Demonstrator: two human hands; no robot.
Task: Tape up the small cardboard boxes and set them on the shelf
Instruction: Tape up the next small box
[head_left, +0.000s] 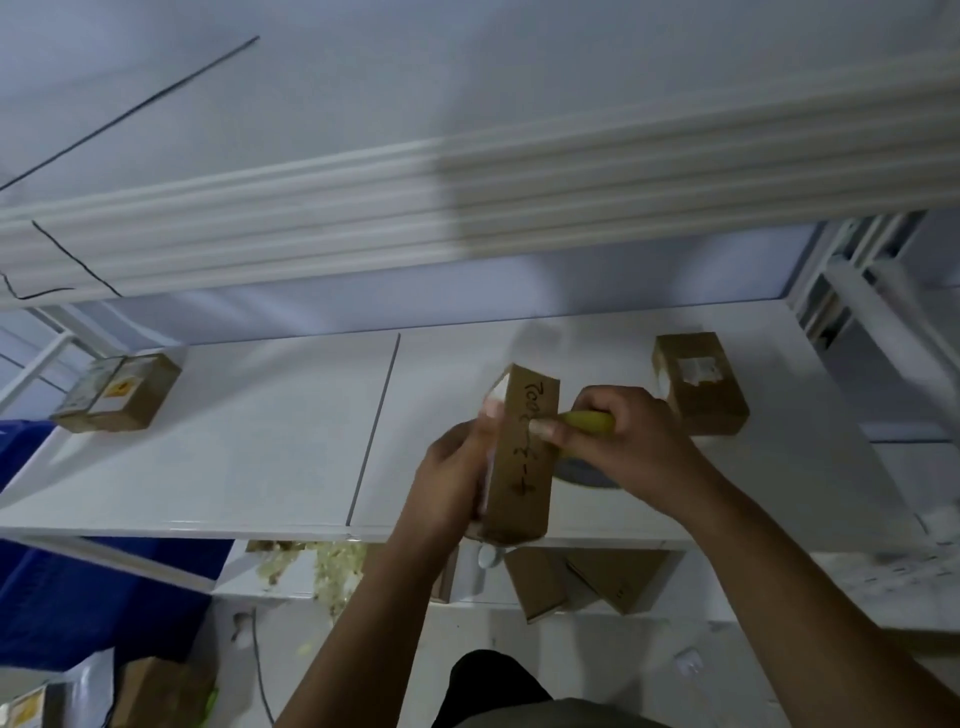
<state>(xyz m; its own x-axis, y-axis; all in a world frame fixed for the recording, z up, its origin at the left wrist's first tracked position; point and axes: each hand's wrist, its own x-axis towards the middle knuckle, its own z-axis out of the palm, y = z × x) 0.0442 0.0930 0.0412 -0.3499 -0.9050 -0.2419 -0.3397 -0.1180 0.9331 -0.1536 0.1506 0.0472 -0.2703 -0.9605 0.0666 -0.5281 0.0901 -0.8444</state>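
Spare boxes (537, 584) wait below the held box (522, 457), apparently still to do. The left hand (452, 478) curls round that box; the right hand (623, 441) grips a yellow handle (589, 422) against it. Farther off, a left box (117, 392) and a right box (701, 384) already sit on the shelf (260, 441).

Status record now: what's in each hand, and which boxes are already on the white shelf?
left hand: holds the marked box from its left side
right hand: grips a yellow-handled tool, a fingertip on the marked box
shelf: white, two other boxes on it
left box: far left, labelled
right box: far right, behind the right hand
tape on marked box: cannot tell
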